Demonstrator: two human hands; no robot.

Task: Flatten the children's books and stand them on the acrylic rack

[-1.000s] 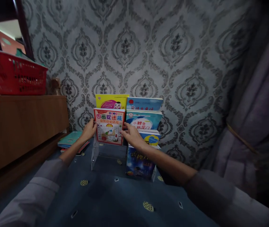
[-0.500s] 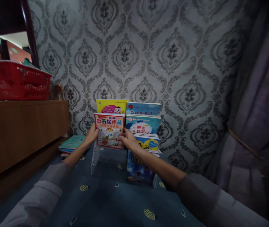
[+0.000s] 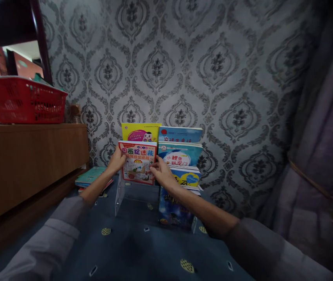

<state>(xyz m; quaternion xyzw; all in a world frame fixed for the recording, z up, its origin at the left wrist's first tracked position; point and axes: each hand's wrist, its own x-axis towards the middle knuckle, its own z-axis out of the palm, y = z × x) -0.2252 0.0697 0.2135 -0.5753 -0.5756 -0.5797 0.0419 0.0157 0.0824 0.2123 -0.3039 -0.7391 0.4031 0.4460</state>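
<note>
Upright between my two hands is a red-bordered children's book [image 3: 138,166] with a picture cover. My left hand [image 3: 117,160] grips its left edge, and my right hand [image 3: 163,173] holds its right edge with fingertips on the cover. It stands on a clear acrylic tiered rack [image 3: 120,199], in front of a yellow book [image 3: 127,130]. In the right column are a pale blue book [image 3: 180,134], a teal book [image 3: 194,154], a blue-and-yellow book [image 3: 194,177] partly behind my right hand, and a dark blue book [image 3: 172,216] lowest.
A stack of books [image 3: 90,175] lies left of the rack on the dark blue patterned cloth [image 3: 137,253]. A wooden cabinet [image 3: 34,156] bears a red plastic basket [image 3: 22,101]. Patterned wallpaper [image 3: 180,70] rises behind, and a tied curtain [image 3: 298,195] hangs at the right.
The view has shifted slightly, so the scene sits a little further right. My left fingers have moved slightly up along the book's edge; both hands stay on it.
</note>
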